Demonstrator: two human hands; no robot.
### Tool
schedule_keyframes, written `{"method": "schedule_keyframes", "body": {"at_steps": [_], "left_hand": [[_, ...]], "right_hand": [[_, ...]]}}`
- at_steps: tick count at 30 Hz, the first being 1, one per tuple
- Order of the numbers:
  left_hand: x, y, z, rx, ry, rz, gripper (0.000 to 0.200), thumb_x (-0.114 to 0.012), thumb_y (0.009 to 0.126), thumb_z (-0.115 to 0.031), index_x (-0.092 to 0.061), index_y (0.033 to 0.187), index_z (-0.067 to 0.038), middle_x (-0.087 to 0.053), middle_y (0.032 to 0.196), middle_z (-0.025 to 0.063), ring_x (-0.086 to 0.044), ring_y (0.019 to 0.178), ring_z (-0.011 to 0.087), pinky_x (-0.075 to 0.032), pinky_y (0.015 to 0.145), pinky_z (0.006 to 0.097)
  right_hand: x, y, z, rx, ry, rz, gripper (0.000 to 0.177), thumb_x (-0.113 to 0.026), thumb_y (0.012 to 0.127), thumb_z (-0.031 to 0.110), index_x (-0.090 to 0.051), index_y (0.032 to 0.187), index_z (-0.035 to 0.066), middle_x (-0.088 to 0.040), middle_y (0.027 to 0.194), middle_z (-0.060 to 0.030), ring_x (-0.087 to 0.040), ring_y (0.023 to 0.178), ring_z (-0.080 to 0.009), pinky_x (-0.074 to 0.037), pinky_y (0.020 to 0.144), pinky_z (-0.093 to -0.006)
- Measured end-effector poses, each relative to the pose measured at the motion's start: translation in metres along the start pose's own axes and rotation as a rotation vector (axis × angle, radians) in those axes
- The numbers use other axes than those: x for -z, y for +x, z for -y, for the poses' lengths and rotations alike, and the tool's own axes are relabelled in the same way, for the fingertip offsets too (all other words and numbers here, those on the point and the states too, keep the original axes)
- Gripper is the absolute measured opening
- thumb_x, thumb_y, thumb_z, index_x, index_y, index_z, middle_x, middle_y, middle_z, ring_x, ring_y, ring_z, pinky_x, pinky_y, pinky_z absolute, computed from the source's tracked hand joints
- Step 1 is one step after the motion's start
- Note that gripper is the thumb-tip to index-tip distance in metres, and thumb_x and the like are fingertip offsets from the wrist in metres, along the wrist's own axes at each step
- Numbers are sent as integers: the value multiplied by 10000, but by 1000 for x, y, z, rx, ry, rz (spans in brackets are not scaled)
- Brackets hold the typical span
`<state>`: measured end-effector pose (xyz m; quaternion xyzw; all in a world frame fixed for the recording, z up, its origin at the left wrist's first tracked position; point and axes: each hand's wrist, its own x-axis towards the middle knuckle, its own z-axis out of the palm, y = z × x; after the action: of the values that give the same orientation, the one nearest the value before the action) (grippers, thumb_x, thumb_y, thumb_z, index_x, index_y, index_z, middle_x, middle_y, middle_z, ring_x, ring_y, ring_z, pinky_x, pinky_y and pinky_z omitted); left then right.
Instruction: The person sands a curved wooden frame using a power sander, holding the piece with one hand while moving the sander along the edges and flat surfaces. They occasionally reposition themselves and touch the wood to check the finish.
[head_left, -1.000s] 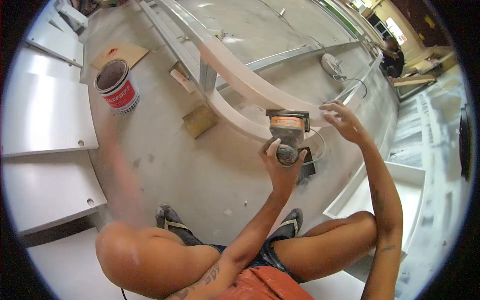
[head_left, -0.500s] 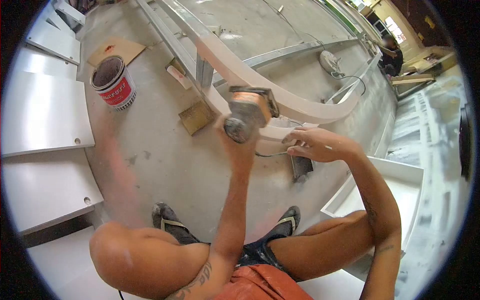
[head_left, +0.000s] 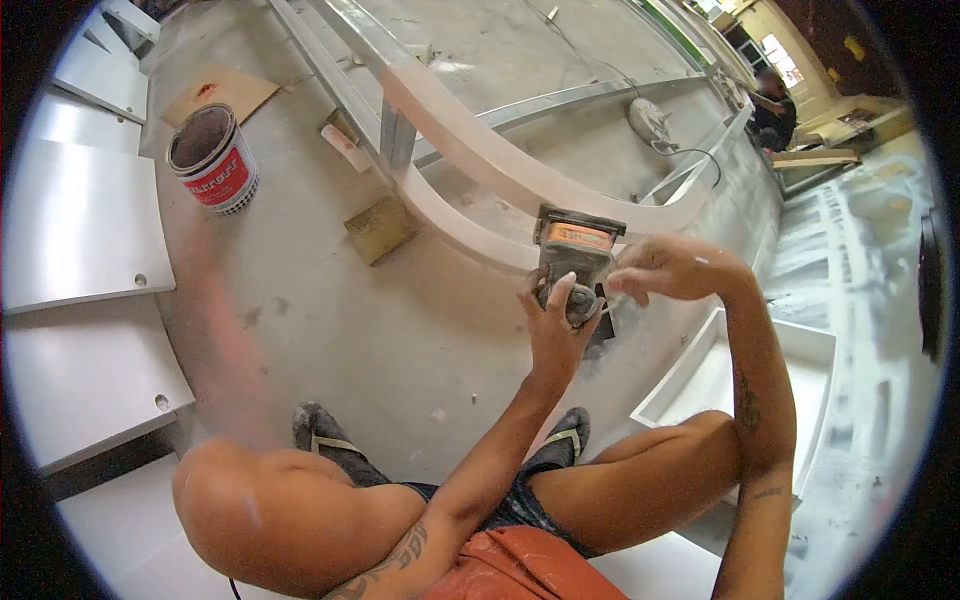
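Note:
My left hand (head_left: 562,318) is wrapped around the body of a dusty electric sander (head_left: 578,236) with an orange label. Its dark flat pad points away from me, against or just over the curved white-coated frame (head_left: 470,165); contact is not clear. Close on the right, my right hand (head_left: 672,270) has curled fingers, pinched around what looks like the sander's thin power cord (head_left: 606,306). Behind the hands, a dark block (head_left: 601,335) lies on the floor, mostly covered.
A paint can (head_left: 214,160) with a red label stands at left. A tan sanding block (head_left: 379,230) lies near the frame. White panels (head_left: 80,220) line the left side; a white open drawer (head_left: 780,345) is at right. Another person (head_left: 773,112) sits far back right.
My left hand has carried the sander right and slightly down, turning its label into view. My right hand has shifted a little right and upward, its fingers more curled.

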<state>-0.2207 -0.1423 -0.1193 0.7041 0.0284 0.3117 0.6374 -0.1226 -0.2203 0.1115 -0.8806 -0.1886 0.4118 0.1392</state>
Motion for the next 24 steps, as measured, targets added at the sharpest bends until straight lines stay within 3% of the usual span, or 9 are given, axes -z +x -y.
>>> {"method": "schedule_keyframes", "body": {"at_steps": [3,5,8,9,11,12,18,22,24], "left_hand": [[-6,-3,8,55,-29,-11,825,-954,710,-168,-456,1365,-109,-432,1350,227,-443,1282,421,-403,1050,560],[2,3,17,9,39,-27,829,-946,708,-145,-448,1368,-101,-446,1345,214,-454,1271,410,-407,1049,547],[26,28,27,-53,81,-82,837,-926,707,-108,-430,1381,-87,-471,1334,189,-479,1254,386,-410,1053,517],[37,40,29,-73,57,-122,842,-913,709,-93,-419,1390,-82,-481,1329,175,-492,1247,372,-409,1058,501],[56,58,34,-34,54,-113,843,-899,716,-78,-408,1401,-82,-480,1327,169,-498,1248,366,-402,1069,492],[66,68,38,4,50,-108,845,-885,723,-63,-397,1413,-83,-478,1325,163,-503,1250,359,-396,1080,482],[128,151,46,195,-52,-32,795,-852,802,-77,-383,1443,-97,-479,1358,158,-490,1285,310,-409,1107,447],[142,179,57,291,-221,-3,743,-836,827,-78,-408,1433,-116,-485,1361,148,-494,1270,298,-409,1109,439],[141,172,51,248,-92,-18,743,-847,813,-84,-419,1420,-111,-492,1343,143,-497,1264,297,-412,1102,446]], "right_hand": [[12,10,-47,-128,-82,-211,467,-591,1040,393,-743,856,-8,-637,662,-121,-624,646,-224,-509,678,-401],[21,17,-72,-52,-228,-737,400,-636,1015,354,-740,932,-23,-660,737,-167,-654,702,-268,-516,717,-409],[16,30,-121,88,-211,-813,297,-690,992,283,-721,1091,5,-688,967,-151,-654,908,-288,-502,795,-411],[11,32,-124,85,-209,-812,297,-690,992,283,-721,1091,5,-688,967,-151,-654,908,-288,-502,795,-411],[2,32,-127,30,-375,-670,428,-735,956,286,-649,1298,44,-611,1234,-204,-578,1180,-334,-478,947,-436],[1,30,-129,54,-391,-653,643,-780,914,293,-524,1471,98,-532,1376,-222,-484,1321,-383,-422,1090,-449],[-13,52,-137,7,-391,-551,921,-835,840,304,-335,1601,169,-460,1498,-210,-413,1410,-429,-306,1202,-524],[-19,55,-128,-55,-416,-555,963,-854,812,237,-303,1598,161,-446,1495,-200,-382,1428,-410,-251,1230,-520],[-16,55,-125,-64,-398,-531,942,-848,814,212,-305,1583,164,-457,1485,-188,-368,1430,-408,-230,1226,-533]]}}
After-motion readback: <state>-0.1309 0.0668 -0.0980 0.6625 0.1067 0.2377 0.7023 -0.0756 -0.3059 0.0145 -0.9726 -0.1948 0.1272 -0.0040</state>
